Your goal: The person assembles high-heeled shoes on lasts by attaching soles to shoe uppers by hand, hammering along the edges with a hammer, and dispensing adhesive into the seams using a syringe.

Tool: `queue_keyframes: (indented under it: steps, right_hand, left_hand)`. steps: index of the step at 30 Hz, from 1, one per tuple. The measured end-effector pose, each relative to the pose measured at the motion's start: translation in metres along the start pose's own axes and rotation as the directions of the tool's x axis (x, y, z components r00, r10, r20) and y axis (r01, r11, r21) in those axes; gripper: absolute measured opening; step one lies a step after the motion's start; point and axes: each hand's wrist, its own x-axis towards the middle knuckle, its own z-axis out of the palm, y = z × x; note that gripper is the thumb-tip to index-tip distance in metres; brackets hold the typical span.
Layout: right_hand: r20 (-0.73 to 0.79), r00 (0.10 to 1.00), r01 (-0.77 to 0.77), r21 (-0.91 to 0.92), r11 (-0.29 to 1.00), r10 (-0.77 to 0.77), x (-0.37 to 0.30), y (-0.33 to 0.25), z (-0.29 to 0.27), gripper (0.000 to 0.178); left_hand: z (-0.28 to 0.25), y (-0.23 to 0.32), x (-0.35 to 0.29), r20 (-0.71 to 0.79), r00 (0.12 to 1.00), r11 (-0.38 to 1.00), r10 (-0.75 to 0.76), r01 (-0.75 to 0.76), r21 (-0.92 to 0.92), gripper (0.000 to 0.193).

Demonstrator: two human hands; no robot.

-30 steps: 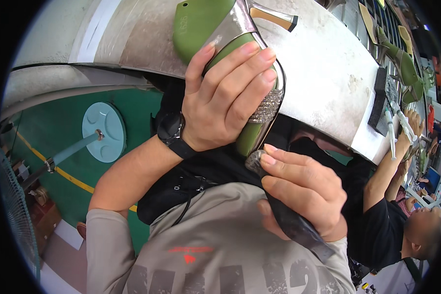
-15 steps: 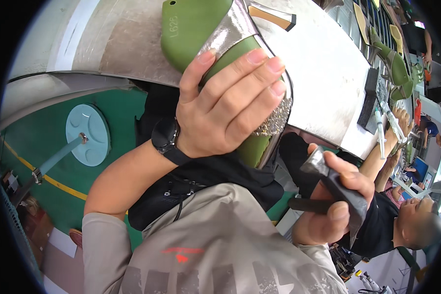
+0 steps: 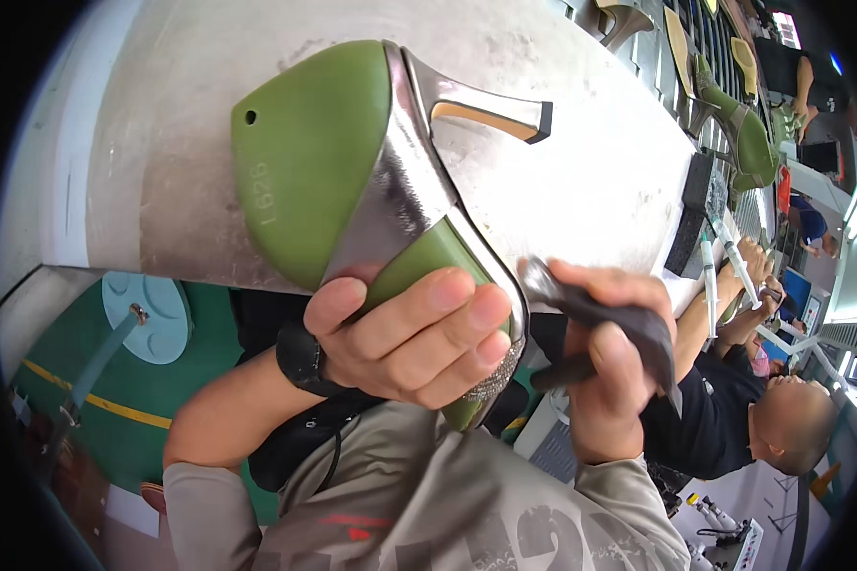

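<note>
A silver high-heeled shoe (image 3: 411, 181) sits on a green shoe last (image 3: 314, 143), turned on its side at the table's near edge. Its heel points right, and a glittery band crosses the toe part. My left hand (image 3: 409, 333) wraps round the front of the shoe, fingers over the green last. In my right hand (image 3: 609, 371) is a dark hammer (image 3: 628, 319), gripped around its head, with the stubby handle sticking out to the left. The hammer's shiny face is beside the sole edge; whether they touch I cannot tell.
The pale worktable (image 3: 581, 124) spreads beyond the shoe. Syringes (image 3: 711, 276) and a black block (image 3: 692, 209) lie at its right edge. More shoes on green lasts (image 3: 747, 143) stand on a rack at far right. A co-worker (image 3: 733, 419) sits to my right; a light-blue round stool (image 3: 148, 319) is at left.
The shoe and my left hand have come nearer to me and leftward, showing more of the heel and last. My right hand has brought the hammer left, up to the sole edge.
</note>
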Motion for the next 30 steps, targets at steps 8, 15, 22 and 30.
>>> queue_keyframes:
  steps: [8,15,22,30]
  right_hand:
    - [0.147,0.952,0.231,0.227,0.946,-0.268,-0.019,0.005,0.006,0.031]
    - [0.225,0.968,-0.141,0.141,0.98,0.107,0.028,-0.028,-0.006,0.032]
    - [0.225,0.889,-0.372,-0.153,0.915,0.399,0.099,-0.055,0.017,0.034]
    - [0.32,0.826,-0.363,-0.328,0.872,0.465,0.141,-0.063,0.027,0.034]
  left_hand:
    - [0.013,0.0,-0.001,-0.128,0.992,0.999,-0.018,0.021,0.028,0.026]
    - [0.003,-0.003,-0.006,-0.084,0.996,1.0,0.016,-0.014,0.019,0.028]
    - [0.006,-0.005,-0.01,-0.107,0.994,0.999,0.025,-0.022,0.036,0.034]
    - [0.008,0.0,-0.008,-0.104,0.995,1.0,-0.002,0.0,-0.022,0.034]
